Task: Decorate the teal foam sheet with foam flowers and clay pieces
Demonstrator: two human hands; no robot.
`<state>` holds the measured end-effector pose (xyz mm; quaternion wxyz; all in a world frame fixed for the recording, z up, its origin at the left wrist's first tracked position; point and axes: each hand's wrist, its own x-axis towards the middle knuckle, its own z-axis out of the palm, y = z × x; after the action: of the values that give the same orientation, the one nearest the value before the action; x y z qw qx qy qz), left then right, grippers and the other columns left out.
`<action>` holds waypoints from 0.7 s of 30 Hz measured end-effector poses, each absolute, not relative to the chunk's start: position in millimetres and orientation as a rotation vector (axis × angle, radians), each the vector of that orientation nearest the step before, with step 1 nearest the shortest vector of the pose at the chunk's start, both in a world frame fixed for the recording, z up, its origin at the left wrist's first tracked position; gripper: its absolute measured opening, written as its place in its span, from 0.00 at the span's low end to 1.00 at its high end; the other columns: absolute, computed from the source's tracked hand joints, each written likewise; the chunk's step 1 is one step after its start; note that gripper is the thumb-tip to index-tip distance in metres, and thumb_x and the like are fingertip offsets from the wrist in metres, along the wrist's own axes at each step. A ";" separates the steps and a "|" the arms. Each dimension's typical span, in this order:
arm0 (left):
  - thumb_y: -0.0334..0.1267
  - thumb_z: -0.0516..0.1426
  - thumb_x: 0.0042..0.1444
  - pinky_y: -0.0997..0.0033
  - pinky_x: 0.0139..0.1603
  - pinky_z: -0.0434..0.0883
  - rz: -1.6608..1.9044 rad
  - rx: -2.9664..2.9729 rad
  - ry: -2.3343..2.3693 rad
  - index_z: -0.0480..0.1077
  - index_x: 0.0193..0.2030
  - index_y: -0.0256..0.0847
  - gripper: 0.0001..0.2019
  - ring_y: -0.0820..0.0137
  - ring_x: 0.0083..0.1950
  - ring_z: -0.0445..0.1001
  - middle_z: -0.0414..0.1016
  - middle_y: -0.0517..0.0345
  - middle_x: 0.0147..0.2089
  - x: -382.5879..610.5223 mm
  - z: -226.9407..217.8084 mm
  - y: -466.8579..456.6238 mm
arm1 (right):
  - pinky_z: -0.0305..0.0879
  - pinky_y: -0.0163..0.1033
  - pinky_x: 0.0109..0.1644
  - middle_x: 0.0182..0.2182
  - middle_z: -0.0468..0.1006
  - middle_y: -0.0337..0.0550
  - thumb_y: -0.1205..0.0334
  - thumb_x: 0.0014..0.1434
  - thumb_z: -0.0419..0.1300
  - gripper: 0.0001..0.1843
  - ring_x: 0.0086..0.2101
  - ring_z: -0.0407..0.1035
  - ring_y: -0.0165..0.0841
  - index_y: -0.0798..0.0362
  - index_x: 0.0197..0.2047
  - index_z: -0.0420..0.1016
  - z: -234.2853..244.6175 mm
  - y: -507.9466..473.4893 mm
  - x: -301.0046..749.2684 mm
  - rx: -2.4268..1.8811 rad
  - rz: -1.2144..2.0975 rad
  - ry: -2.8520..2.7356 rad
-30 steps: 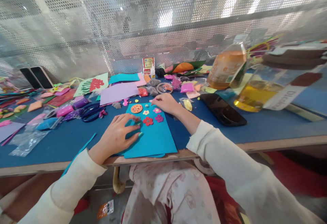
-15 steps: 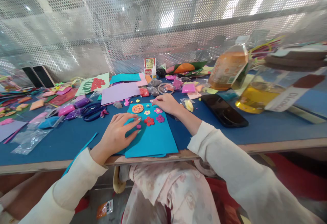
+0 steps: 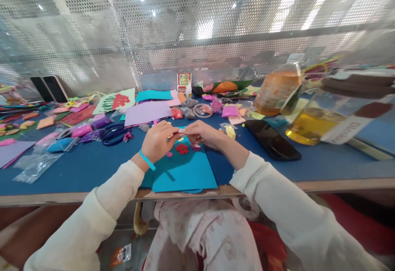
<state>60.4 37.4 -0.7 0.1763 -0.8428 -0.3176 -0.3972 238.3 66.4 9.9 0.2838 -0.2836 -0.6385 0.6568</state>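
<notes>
My left hand point(image 3: 159, 142) and my right hand point(image 3: 204, 133) meet fingertip to fingertip above a sheet of blue paper point(image 3: 187, 174). Both pinch a tiny pale pink piece of clay point(image 3: 181, 131), mostly covered by the fingers. On the paper lies a red clay flower point(image 3: 182, 149), with a small magenta dot point(image 3: 169, 154) left of it. A purple flower point(image 3: 195, 147) is partly under my right hand. Other decorations at the sheet's top are hidden by the hands. A narrow light-blue strip point(image 3: 147, 160) crosses my left wrist.
Dark-blue-handled scissors point(image 3: 112, 135) and a lilac sheet point(image 3: 147, 113) lie beyond the hands. Bagged coloured clay point(image 3: 80, 130) is spread leftward. To the right are a black phone point(image 3: 273, 139), a bottle of orange drink point(image 3: 277, 85) and a jar of yellow liquid point(image 3: 317, 122).
My left hand has risen from the paper and moved right to meet my right hand at the pink piece. The light-blue strip, earlier by the left forearm, now crosses the wrist.
</notes>
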 end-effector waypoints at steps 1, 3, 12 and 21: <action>0.41 0.53 0.57 0.71 0.35 0.67 -1.120 -2.392 -0.912 0.72 0.33 0.36 0.10 0.70 0.33 0.69 0.74 0.54 0.30 59.6 -1.5 36.3 | 0.38 0.31 0.18 0.11 0.48 0.27 0.53 0.44 0.64 0.22 0.14 0.41 0.19 0.55 0.15 0.57 9.1 66.7 239.2 -0.733 1.786 -1.710; 0.41 0.53 0.57 0.71 0.35 0.67 -1.121 -2.411 -0.965 0.71 0.34 0.37 0.10 0.70 0.33 0.69 0.73 0.54 0.30 58.2 -2.2 34.7 | 0.41 0.31 0.18 0.11 0.48 0.27 0.53 0.46 0.63 0.23 0.14 0.43 0.19 0.54 0.15 0.55 7.5 67.6 240.2 -0.714 1.814 -1.710; 0.37 0.51 0.58 0.69 0.39 0.68 -1.174 -2.383 -1.034 0.70 0.34 0.37 0.09 0.69 0.37 0.70 0.74 0.54 0.32 50.7 3.1 36.5 | 0.44 0.31 0.17 0.11 0.51 0.28 0.55 0.49 0.60 0.13 0.13 0.45 0.20 0.58 0.23 0.70 6.7 74.0 239.2 -0.906 1.434 -1.695; 0.36 0.48 0.60 0.71 0.41 0.69 -1.351 -2.366 -1.185 0.70 0.48 0.35 0.14 0.71 0.39 0.73 0.76 0.50 0.38 39.2 1.7 41.7 | 0.44 0.31 0.17 0.12 0.48 0.27 0.50 0.49 0.60 0.17 0.14 0.44 0.20 0.58 0.30 0.72 5.5 78.1 241.6 -0.935 1.387 -1.669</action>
<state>39.2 41.7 1.7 0.0853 -0.7935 -0.3973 -0.4531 241.6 78.1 5.5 0.3795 -0.3661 -0.6535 0.5430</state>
